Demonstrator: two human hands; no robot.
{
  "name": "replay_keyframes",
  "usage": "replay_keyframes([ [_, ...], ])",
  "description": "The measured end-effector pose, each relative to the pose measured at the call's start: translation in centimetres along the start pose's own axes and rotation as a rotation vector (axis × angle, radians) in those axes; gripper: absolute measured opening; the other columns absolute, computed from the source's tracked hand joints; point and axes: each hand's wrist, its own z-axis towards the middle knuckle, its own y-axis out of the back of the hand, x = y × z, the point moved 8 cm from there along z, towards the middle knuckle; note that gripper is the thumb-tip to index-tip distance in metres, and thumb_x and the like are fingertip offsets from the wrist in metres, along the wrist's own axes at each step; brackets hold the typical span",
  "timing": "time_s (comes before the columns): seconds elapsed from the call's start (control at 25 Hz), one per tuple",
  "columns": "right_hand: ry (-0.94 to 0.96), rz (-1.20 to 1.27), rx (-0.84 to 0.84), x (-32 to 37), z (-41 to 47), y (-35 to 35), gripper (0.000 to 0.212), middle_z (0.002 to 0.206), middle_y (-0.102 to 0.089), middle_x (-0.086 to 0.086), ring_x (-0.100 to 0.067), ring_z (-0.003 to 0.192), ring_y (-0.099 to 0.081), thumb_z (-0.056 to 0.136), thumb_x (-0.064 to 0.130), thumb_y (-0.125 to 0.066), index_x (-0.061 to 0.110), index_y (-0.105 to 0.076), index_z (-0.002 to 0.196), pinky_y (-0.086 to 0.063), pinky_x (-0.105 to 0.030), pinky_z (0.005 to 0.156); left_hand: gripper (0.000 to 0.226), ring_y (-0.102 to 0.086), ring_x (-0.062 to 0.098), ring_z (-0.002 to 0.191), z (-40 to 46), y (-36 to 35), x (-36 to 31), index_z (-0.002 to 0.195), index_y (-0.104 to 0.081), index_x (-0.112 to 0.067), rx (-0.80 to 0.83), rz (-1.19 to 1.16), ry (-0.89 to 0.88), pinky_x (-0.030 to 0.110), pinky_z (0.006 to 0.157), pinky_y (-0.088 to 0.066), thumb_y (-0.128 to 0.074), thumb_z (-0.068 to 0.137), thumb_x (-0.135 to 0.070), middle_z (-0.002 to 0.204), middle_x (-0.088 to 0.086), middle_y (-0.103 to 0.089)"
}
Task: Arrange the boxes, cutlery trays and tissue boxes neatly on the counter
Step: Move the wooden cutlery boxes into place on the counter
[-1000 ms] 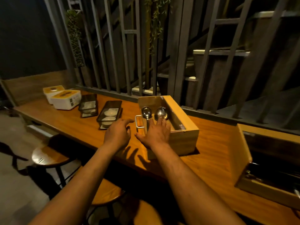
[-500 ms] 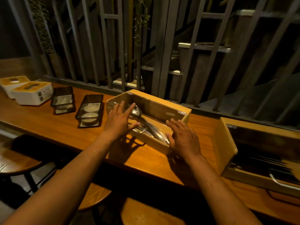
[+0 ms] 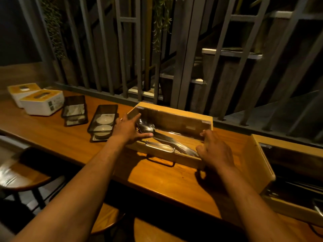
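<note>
A wooden cutlery box (image 3: 176,117) with spoons (image 3: 148,128) and a metal handle lies lengthwise on the wooden counter (image 3: 57,137). My left hand (image 3: 129,128) grips its left end, thumb over the front wall. My right hand (image 3: 213,149) clasps its right end. A second wooden cutlery box (image 3: 262,163) sits at the right edge, partly cut off. Two black trays (image 3: 75,105) (image 3: 104,109) holding small white dishes lie to the left. Two white tissue boxes (image 3: 43,103) (image 3: 21,89) with yellow tops stand at far left.
Grey metal railing bars (image 3: 181,58) run along the counter's back edge, close behind the box. Round wooden stools (image 3: 19,177) stand below the counter's front edge at left and centre.
The box has been turned from end-on to lengthwise along the counter. My hands went from resting at its near end to holding its two ends. The view shifted right.
</note>
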Motion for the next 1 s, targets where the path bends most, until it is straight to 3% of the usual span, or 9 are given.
replay_keyframes([
  [0.04, -0.033, -0.023, 0.0, 0.5, 0.3, -0.5, 0.056, 0.138, -0.048, -0.001, -0.021, 0.113, -0.053, 0.084, 0.045, -0.067, 0.031, -0.043, 0.132, -0.043, -0.029, 0.076, 0.13, -0.011, 0.049, 0.143, 0.0, -0.1, -0.1, 0.151, -0.017, -0.044, -0.008, 0.006, 0.005, 0.064, 0.112, -0.025, -0.039, 0.037, -0.103, 0.161, 0.016, -0.01],
  [0.16, -0.088, -0.128, 0.025, 0.9, -0.1, -2.2, 0.084, 0.157, -0.025, -0.001, -0.029, 0.136, -0.036, 0.079, 0.065, -0.063, 0.035, -0.027, 0.148, -0.043, -0.038, 0.098, 0.128, -0.01, 0.05, 0.143, -0.6, -0.7, -0.1, 0.151, -0.018, -0.042, -0.042, 0.05, 0.017, 0.062, 0.111, -0.025, -0.043, 0.041, -0.101, 0.161, 0.019, -0.009],
  [0.24, -0.095, -0.117, -0.008, 0.6, -1.0, -2.5, 0.089, 0.161, -0.019, 0.002, -0.03, 0.14, -0.03, 0.077, 0.069, -0.062, 0.036, -0.025, 0.151, -0.041, -0.038, 0.101, 0.127, -0.012, 0.05, 0.143, -1.0, -0.8, -0.2, 0.151, -0.017, -0.042, -0.057, 0.059, 0.005, 0.062, 0.111, -0.027, -0.044, 0.042, -0.101, 0.16, 0.02, -0.01],
  [0.52, -0.173, -0.042, -0.283, -1.9, -5.5, 0.2, 0.085, 0.155, -0.034, 0.002, -0.029, 0.134, -0.038, 0.072, 0.07, -0.066, 0.032, -0.043, 0.144, -0.039, -0.032, 0.089, 0.122, -0.019, 0.05, 0.141, -5.0, -1.1, -3.9, 0.151, -0.019, -0.043, -0.091, 0.07, -0.02, 0.058, 0.109, -0.031, -0.044, 0.045, -0.097, 0.16, 0.021, -0.011],
  [0.64, -0.175, -0.085, -0.317, -3.4, -7.5, 1.2, 0.084, 0.155, -0.037, 0.001, -0.029, 0.136, -0.037, 0.072, 0.073, -0.063, 0.031, -0.045, 0.143, -0.04, -0.044, 0.101, 0.121, -0.023, 0.049, 0.138, -6.5, -1.9, -5.5, 0.151, -0.019, -0.043, -0.105, 0.063, -0.026, 0.053, 0.104, -0.038, -0.041, 0.045, -0.096, 0.16, 0.019, -0.012],
  [0.76, -0.171, -0.176, -0.336, -4.5, -8.4, 2.2, 0.083, 0.151, -0.043, -0.001, -0.03, 0.14, -0.034, 0.072, 0.077, -0.059, 0.031, -0.047, 0.141, -0.028, -0.058, 0.112, 0.12, -0.026, 0.049, 0.137, -7.5, -2.0, -7.1, 0.151, -0.021, -0.042, -0.129, 0.074, -0.054, 0.051, 0.1, -0.042, -0.04, 0.046, -0.096, 0.159, 0.019, -0.014],
  [1.0, -0.183, -0.424, -0.35, -5.4, -9.7, 4.1, 0.084, 0.144, -0.052, -0.003, -0.031, 0.143, -0.03, 0.073, 0.082, -0.042, 0.027, -0.054, 0.135, -0.003, -0.069, 0.113, 0.118, -0.026, 0.048, 0.136, -9.1, -2.2, -10.1, 0.153, -0.017, -0.04, -0.104, 0.115, -0.079, 0.048, 0.099, -0.044, -0.039, 0.051, -0.095, 0.159, 0.019, -0.013],
])
